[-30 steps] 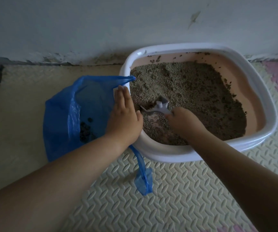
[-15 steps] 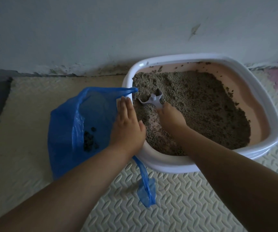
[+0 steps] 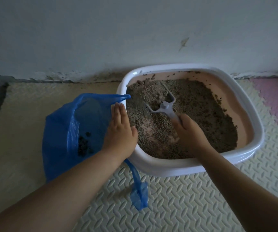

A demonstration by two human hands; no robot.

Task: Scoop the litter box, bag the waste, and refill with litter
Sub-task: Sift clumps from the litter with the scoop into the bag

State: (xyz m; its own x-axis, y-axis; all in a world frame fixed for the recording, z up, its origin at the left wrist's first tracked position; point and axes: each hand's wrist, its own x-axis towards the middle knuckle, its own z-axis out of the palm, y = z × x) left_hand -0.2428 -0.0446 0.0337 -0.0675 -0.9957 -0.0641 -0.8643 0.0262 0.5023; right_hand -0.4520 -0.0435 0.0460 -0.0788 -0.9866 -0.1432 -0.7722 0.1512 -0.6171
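One thin blue plastic bag is lying open at the left, dark waste clumps sitting inside. The left hand, fingers straight, is pressing the bag's edge against the near-left rim of the one white-rimmed, pink-lined litter box. The right hand is clamping the handle of the one grey plastic scoop, whose long axis is running from the grip far and slightly left into the grey-brown litter; the bag's mouth is lying left of it, nearer the left hand.

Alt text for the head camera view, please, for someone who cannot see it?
A right hand holds a grey scoop in a white litter box, while the left hand presses a blue bag against its rim.
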